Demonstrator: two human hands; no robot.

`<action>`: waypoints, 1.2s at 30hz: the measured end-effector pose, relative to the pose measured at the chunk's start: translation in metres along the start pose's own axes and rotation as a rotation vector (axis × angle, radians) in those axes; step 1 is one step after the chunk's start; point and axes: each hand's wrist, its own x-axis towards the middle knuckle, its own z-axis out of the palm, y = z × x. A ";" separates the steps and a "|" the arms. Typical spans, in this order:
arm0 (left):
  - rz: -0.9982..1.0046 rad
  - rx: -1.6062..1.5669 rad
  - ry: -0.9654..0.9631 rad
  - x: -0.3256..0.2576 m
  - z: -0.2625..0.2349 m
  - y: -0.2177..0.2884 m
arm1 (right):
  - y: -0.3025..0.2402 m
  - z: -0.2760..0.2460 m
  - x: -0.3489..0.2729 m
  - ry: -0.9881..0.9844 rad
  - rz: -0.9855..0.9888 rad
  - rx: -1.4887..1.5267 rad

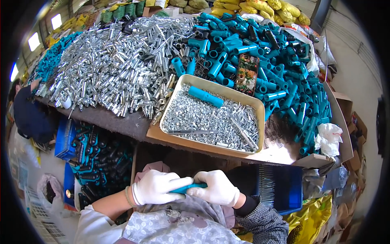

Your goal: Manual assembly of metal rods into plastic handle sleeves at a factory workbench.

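Observation:
Both my hands wear white gloves and meet in front of my lap, below the table edge. Between them lies a teal plastic tube part (188,188). My left hand (158,187) wraps around its left end. On the other end, the fingers of my right hand (217,187) are closed. Just beyond my hands, on the table, sits a cream tray (260,122) filled with small metal parts. Another teal tube (205,96) rests across the tray's far side. A thin metal rod (193,132) and a screwdriver-like tool (243,134) lie on the small parts.
A heap of silvery metal cylinders (118,61) covers the table's left; teal tubes (292,93) pile up right. A phone (247,74) leans on them. Below stand a bin of teal-and-black handles (91,150) and a blue crate (290,191). Another person (32,110) is at far left.

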 end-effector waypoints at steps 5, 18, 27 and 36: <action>-0.002 -0.075 0.027 -0.001 -0.001 0.003 | -0.002 -0.009 -0.003 -0.048 0.075 0.035; 0.033 -0.116 -0.007 -0.010 -0.014 0.003 | 0.032 0.010 -0.007 -0.120 0.057 0.311; 0.032 -0.145 -0.008 -0.010 -0.013 0.005 | 0.035 0.017 -0.010 -0.112 0.095 0.440; 0.000 -0.054 -0.108 0.012 -0.008 0.001 | 0.009 -0.003 0.005 -0.028 0.060 -0.061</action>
